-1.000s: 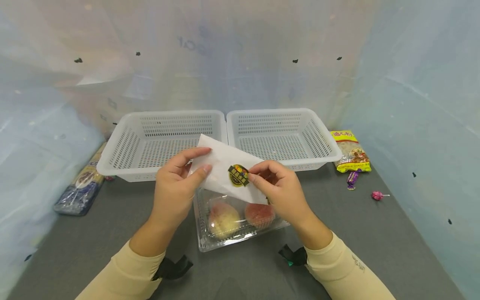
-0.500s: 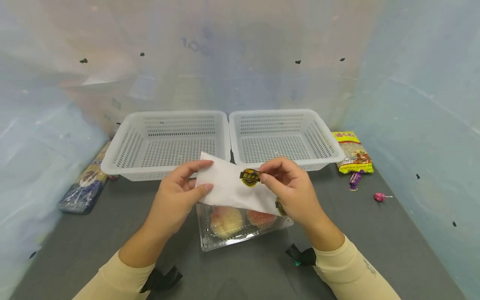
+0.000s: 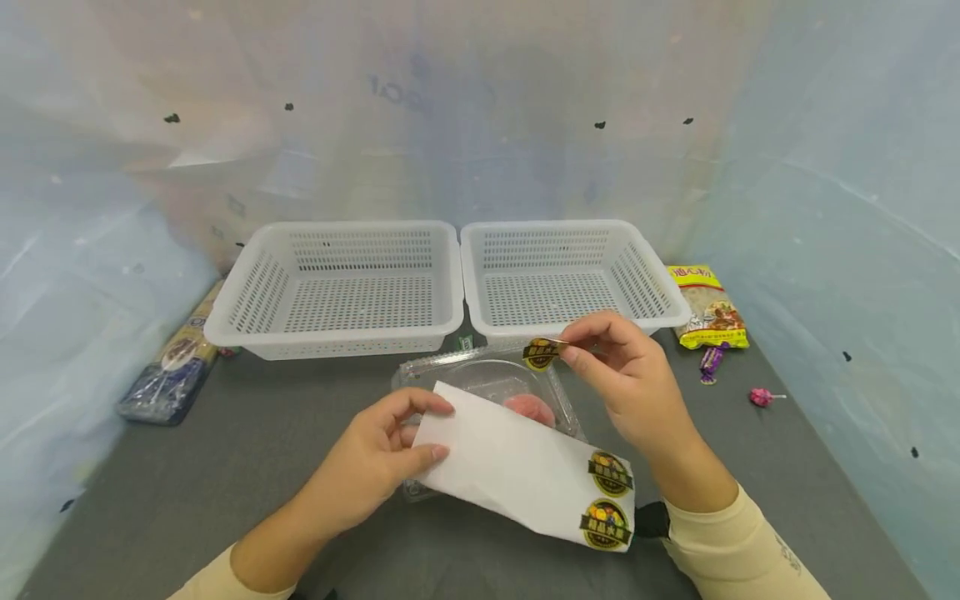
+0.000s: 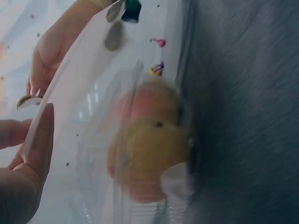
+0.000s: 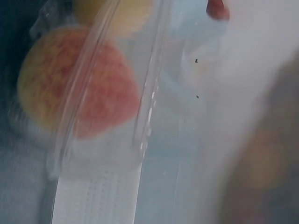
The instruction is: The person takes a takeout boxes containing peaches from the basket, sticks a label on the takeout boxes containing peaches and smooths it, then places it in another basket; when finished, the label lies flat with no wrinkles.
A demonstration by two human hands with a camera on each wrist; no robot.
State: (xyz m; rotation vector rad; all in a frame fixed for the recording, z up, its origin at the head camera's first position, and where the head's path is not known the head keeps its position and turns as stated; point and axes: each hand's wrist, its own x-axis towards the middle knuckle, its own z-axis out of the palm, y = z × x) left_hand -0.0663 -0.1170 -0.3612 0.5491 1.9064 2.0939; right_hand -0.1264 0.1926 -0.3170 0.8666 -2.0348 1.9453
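My left hand (image 3: 375,458) pinches the left end of a white sticker sheet (image 3: 510,467) between thumb and fingers. Two round black-and-gold stickers (image 3: 606,523) with fruit pictures are on its right end. My right hand (image 3: 633,387) pinches a loose sticker (image 3: 538,355) of the same kind by its edge, apart from the sheet. Behind and below the sheet lies a clear plastic clamshell box (image 3: 480,375) with peaches; one peach (image 3: 529,408) shows, and the sheet covers much of the box. The right wrist view shows a red-and-yellow peach (image 5: 84,86) through the plastic.
Two white perforated baskets (image 3: 333,342) (image 3: 573,329) stand side by side at the back. At the right lie a yellow food bag (image 3: 705,308), a purple-wrapped candy (image 3: 710,363) and a pink lollipop (image 3: 761,397). A blue-and-brown package (image 3: 172,367) lies at the left.
The sticker has come off the sheet and is now in my right hand, which moved right. My left hand brought the sheet down and nearer, uncovering the back of the box.
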